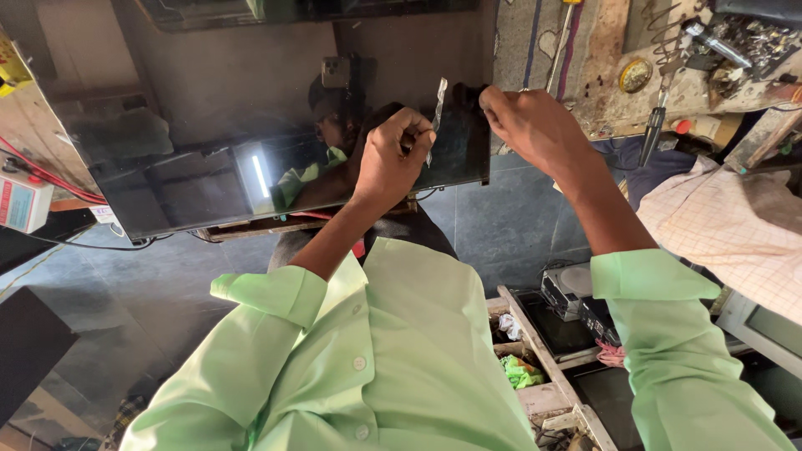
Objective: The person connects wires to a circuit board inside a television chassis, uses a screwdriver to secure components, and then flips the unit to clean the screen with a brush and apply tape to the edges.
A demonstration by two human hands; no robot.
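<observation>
A large black glossy flat screen panel (209, 142) stands in front of me and mirrors my green shirt. My left hand (391, 159) is closed around a thin silvery metal strip (437, 104) whose tip rises near the panel's upper right edge. My right hand (528, 125) pinches the panel's top right corner (483, 93) with its fingertips. Both light green sleeves are rolled up to the elbows.
A cluttered workbench (601, 100) at the upper right carries a screwdriver (652, 125), a round yellow tin (635, 75) and metal parts. Another person's checked sleeve (735, 225) is at the right. A wooden tray (543, 367) with small devices lies below. A white box (21, 200) with red wires sits at the left.
</observation>
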